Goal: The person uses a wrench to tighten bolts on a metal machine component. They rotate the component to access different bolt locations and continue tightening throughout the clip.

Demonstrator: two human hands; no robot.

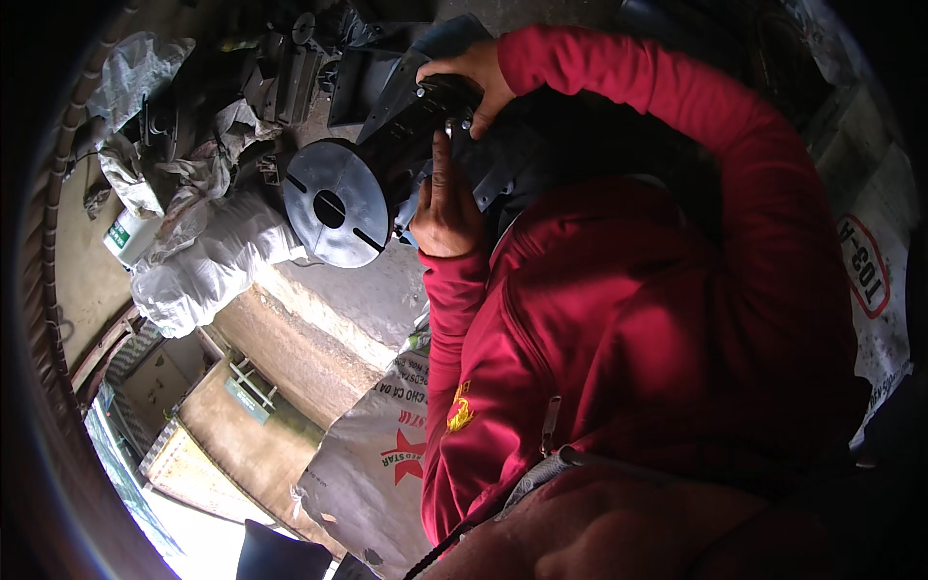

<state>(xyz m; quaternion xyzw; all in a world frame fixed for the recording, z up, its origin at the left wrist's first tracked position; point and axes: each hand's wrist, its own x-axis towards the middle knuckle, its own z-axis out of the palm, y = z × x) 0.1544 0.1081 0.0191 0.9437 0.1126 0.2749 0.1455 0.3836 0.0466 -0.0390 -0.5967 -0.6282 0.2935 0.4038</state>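
My right hand (480, 81) reaches in from the upper right, thumb and fingers spread around the end of a dark metal machine part (450, 92) and gripping it. Below it, my left hand (448, 215) has its index finger stretched up against a small shiny fitting (450, 127) on that part. The other left fingers are curled, and I see nothing held in them. Left of my left hand is a grey metal disc (307, 180) with a round centre hole and two slots, tilted beside the dark part. Deep shadow hides the right side of the part.
Dark metal pieces (295, 82) crowd the area beyond the disc. A white plastic sack (208, 266) and crumpled cloths (208, 174) lie to the left. Near my left forearm stands a printed sack (353, 454); another printed sack (875, 232) is at the far right.
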